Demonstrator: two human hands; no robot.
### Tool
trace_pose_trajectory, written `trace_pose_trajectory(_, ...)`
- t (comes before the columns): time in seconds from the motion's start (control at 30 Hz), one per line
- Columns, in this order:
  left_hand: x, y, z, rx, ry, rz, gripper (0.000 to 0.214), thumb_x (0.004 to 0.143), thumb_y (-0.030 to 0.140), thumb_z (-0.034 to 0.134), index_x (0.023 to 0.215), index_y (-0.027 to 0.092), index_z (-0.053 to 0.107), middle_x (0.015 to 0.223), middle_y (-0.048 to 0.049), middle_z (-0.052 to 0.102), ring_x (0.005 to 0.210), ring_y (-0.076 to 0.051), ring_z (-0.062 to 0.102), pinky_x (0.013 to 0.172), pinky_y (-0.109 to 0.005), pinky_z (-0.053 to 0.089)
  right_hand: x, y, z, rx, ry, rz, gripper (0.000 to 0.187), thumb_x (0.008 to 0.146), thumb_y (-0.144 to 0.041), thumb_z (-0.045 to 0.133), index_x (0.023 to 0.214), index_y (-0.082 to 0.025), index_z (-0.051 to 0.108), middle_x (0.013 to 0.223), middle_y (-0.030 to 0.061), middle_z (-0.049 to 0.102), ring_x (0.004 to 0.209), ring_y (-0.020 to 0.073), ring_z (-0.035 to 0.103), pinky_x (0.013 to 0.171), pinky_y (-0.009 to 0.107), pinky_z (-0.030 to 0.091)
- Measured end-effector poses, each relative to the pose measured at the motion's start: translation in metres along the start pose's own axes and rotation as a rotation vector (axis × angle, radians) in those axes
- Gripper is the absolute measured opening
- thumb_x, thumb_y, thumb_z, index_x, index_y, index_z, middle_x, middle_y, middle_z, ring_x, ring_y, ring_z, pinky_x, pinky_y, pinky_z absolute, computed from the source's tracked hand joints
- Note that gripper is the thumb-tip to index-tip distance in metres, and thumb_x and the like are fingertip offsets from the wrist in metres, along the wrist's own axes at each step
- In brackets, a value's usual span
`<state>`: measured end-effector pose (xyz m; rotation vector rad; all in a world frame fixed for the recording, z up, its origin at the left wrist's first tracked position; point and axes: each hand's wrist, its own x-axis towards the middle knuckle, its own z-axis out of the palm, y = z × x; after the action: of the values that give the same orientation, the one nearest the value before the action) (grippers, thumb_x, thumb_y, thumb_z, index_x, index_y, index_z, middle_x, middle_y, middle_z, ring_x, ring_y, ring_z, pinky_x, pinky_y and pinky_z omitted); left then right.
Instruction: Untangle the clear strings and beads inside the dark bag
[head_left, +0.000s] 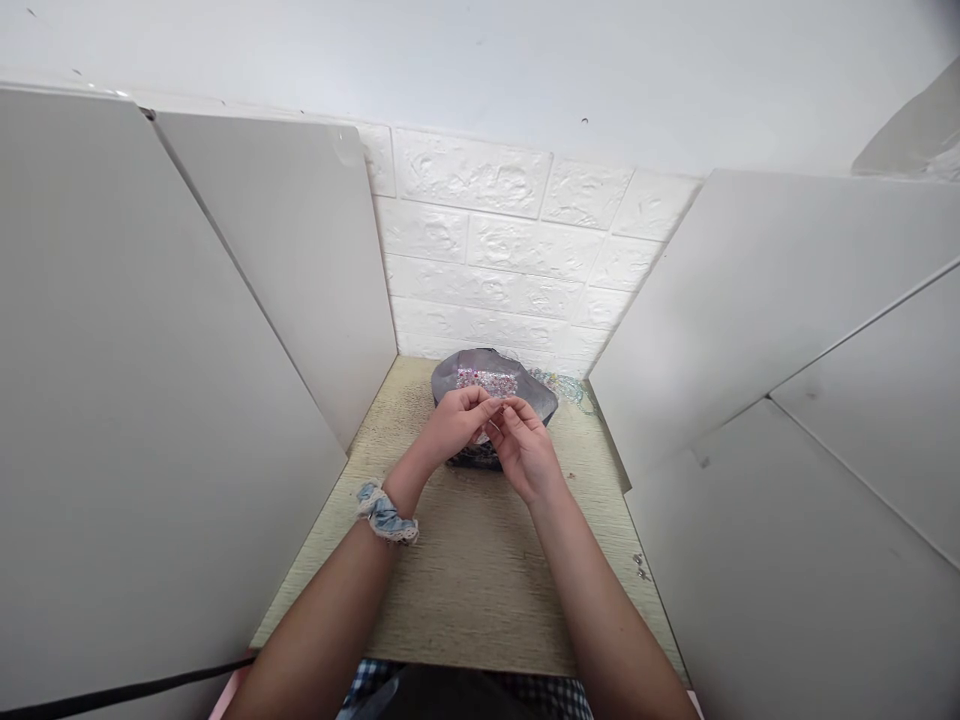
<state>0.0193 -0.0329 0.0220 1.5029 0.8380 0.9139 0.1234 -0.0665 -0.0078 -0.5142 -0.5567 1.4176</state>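
Note:
My left hand (457,420) and my right hand (523,447) meet above the near side of a grey, open-topped bag (536,392). Thumb and forefinger are pinched together on both, the fingertips nearly touching. Whatever lies between them is too small to make out. Many small pink and clear beads (487,381) lie inside the bag, just beyond my fingers. Part of the bag's dark, patterned front is hidden behind my hands. A blue scrunchie with lace edging (386,513) sits around my left wrist.
Strings of pale blue and clear beads (568,388) lie behind the bag at right. Small metallic pieces (640,567) rest by the right edge of the wood-grain tabletop (480,590). White panels (285,220) flank both sides; a brick-patterned wall (495,240) closes the back.

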Motion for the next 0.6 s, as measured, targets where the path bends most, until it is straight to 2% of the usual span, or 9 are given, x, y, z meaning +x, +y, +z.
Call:
trace_pose_trajectory(0.23, -0.0001, 0.0004, -0.002, 0.032, 0.006, 0.0, 0.029, 0.071, 0.039, 0.054, 0.062, 0.012, 0.045, 0.041, 0.0062, 0.037, 0.037, -0.004, 0.034, 0.038, -0.016, 0.026, 0.0026, 0.0036, -0.0039, -0.104, 0.006, -0.066, 0.016, 0.06, -0.022, 0.069, 0.071, -0.017, 0.058, 0.073, -0.0021, 0.057, 0.069, 0.0075, 0.053, 0.069, 0.02, 0.045)
trace_pose_trajectory(0.47, 0.0002, 0.0012, -0.0046, 0.011, 0.006, -0.005, 0.031, 0.07, 0.04, 0.055, 0.062, 0.011, 0.047, 0.042, 0.0058, 0.037, 0.037, -0.003, 0.033, 0.038, -0.016, 0.025, -0.0016, 0.0026, -0.0056, -0.607, 0.086, -0.325, 0.014, 0.07, -0.026, 0.06, 0.08, -0.016, 0.061, 0.081, 0.0024, 0.06, 0.076, 0.0128, 0.054, 0.074, 0.027, 0.044)
trace_pose_trajectory(0.6, -0.0009, 0.0022, -0.0066, -0.045, -0.028, 0.0, 0.031, 0.069, 0.039, 0.057, 0.06, 0.011, 0.047, 0.042, 0.0055, 0.038, 0.037, -0.003, 0.033, 0.038, -0.016, 0.025, -0.0054, -0.0008, -0.0009, -0.686, 0.095, -0.379, 0.013, 0.069, -0.024, 0.06, 0.079, -0.016, 0.063, 0.079, 0.0029, 0.061, 0.075, 0.0134, 0.054, 0.071, 0.026, 0.043)
